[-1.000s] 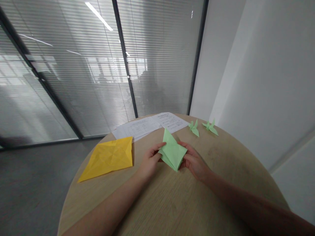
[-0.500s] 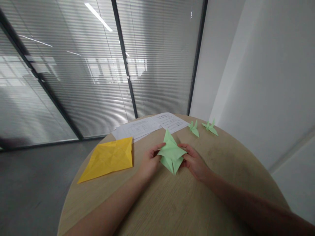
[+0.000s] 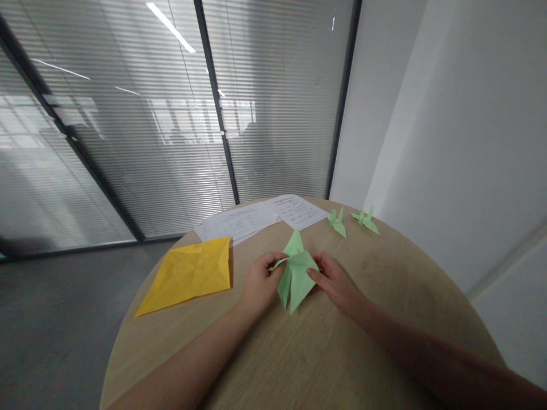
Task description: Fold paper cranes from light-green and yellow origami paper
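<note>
A part-folded sheet of light green origami paper [image 3: 301, 282] is between my hands over the middle of the round table. Its upper tip points away from me, and two lower points with a slit between them face me. My left hand [image 3: 261, 280] pinches its left corner, thumb towards the centre fold. On the opposite side, my right hand [image 3: 335, 280] grips the right edge, with the thumb on top and the other fingers partly hidden behind the paper.
Left of my hands lies a creased yellow sheet [image 3: 192, 273]. Printed white papers [image 3: 239, 222] spread along the table's far edge. Two folded green cranes, one nearer [image 3: 337, 222] and one farther right [image 3: 365, 220], stand at the back right. A glass partition with blinds [image 3: 277, 114] rises behind the table [image 3: 299, 364].
The green paper has turned and its side flaps have been bent inward, so the lower points now look longer. My right thumb has come onto its front face.
</note>
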